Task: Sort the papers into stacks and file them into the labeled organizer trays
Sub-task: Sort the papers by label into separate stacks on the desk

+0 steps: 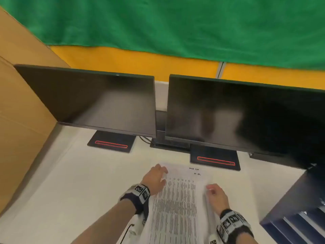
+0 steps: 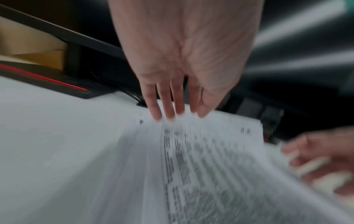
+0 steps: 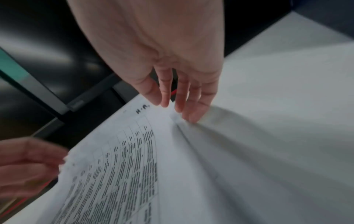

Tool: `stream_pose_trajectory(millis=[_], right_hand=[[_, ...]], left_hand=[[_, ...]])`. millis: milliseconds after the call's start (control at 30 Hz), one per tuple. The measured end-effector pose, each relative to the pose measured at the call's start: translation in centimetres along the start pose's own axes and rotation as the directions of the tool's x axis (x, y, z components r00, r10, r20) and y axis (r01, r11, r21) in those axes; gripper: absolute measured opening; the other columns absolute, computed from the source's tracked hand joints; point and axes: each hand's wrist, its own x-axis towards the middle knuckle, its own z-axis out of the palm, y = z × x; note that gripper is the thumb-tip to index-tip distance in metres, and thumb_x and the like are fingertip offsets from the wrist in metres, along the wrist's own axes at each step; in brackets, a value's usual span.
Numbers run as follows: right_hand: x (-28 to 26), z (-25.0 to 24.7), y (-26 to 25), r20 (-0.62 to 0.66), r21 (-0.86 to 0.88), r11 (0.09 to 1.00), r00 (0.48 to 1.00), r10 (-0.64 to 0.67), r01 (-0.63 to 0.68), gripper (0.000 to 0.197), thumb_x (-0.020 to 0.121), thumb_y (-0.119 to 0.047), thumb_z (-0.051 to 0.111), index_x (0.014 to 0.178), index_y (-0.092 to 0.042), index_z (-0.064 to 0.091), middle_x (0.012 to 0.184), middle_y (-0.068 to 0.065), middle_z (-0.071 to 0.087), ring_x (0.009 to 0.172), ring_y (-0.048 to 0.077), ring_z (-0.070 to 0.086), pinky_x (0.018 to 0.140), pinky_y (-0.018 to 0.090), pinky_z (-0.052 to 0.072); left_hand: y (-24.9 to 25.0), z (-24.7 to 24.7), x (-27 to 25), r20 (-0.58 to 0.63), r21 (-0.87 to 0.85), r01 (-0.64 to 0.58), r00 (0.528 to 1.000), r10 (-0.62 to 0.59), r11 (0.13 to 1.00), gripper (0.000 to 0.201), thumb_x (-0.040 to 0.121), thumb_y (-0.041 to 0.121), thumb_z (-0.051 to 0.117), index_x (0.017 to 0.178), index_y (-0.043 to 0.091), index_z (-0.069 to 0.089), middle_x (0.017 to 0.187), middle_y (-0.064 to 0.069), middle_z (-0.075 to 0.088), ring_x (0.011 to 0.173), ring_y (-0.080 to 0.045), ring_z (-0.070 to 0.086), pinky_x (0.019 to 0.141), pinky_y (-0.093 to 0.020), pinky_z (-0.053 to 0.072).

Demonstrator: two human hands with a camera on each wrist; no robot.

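Early stage by my reading: your left hand (image 1: 155,179) and right hand (image 1: 217,195), fingers nearly straight, rest on opposite side edges of the papers (image 1: 177,205) on the white desk (image 1: 70,191); nothing visibly filed in the organizer (image 1: 297,205) yet.

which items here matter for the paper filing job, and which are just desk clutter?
Job:
- stack of printed papers on the white desk
- left hand, straight fingers on the stack's left edge
- right hand, fingers at its right edge
- dark organizer trays, at the right

Not part of it:
- two dark monitors
- cardboard panel
- green cloth
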Motion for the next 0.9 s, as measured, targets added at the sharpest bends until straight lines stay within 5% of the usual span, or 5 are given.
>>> stream_pose_trajectory(millis=[167,367,700,833,900], right_hand=[[0.5,1.0,-0.5,0.024,-0.069,0.992,0.994,0.104,-0.102,0.022,0.088,-0.008,0.049,0.106,-0.016,0.057,0.117,0.012,0.056,0.106,0.027,0.055,0.091,0.029,0.040],[0.3,1.4,-0.3,0.075,-0.088,0.990,0.990,0.120,-0.113,0.027,0.088,-0.012,0.052,0.114,-0.015,0.058,0.120,0.014,0.053,0.106,0.027,0.055,0.096,0.032,0.043],[0.4,1.4,-0.5,0.042,0.002,0.994,0.993,0.109,-0.110,0.022,0.088,-0.016,0.057,0.110,-0.016,0.057,0.117,0.009,0.056,0.098,0.019,0.050,0.093,0.028,0.036],[0.7,1.0,-1.0,0.025,0.034,0.994,0.995,0.101,-0.102,0.038,0.086,-0.019,0.059,0.123,-0.016,0.050,0.117,0.013,0.052,0.106,0.027,0.053,0.096,0.033,0.039],[0.9,0.9,-1.1,0.011,0.084,0.993,0.997,0.077,-0.078,0.046,0.084,-0.020,0.063,0.127,-0.018,0.046,0.117,0.013,0.048,0.104,0.028,0.053,0.097,0.036,0.041]], left_hand=[[0.2,0.7,2.2,-0.052,0.367,0.014,0.999,0.006,0.930,0.062,0.085,0.015,0.052,0.141,0.021,0.025,0.149,-0.004,0.024,0.137,-0.026,0.023,0.113,-0.045,0.023],[-0.2,-0.5,2.3,-0.123,0.518,-0.054,0.983,0.136,0.854,0.024,0.089,0.017,0.051,0.113,0.017,0.053,0.117,-0.003,0.046,0.105,-0.021,0.043,0.092,-0.035,0.039],[-1.2,-2.0,2.1,0.131,0.717,-0.274,0.956,0.263,0.641,0.022,0.097,0.016,0.038,0.112,0.013,0.055,0.110,-0.006,0.060,0.100,-0.024,0.055,0.098,-0.037,0.030],[-0.7,-2.5,1.5,0.090,0.708,-0.278,0.947,0.308,0.649,0.024,0.087,0.014,0.058,0.111,0.017,0.061,0.106,-0.005,0.063,0.096,-0.025,0.059,0.101,-0.039,0.035],[-0.9,-2.7,1.0,0.034,0.668,-0.307,0.923,0.384,0.678,0.033,0.066,0.023,0.082,0.096,0.027,0.071,0.096,0.001,0.068,0.083,-0.020,0.065,0.090,-0.037,0.047]])
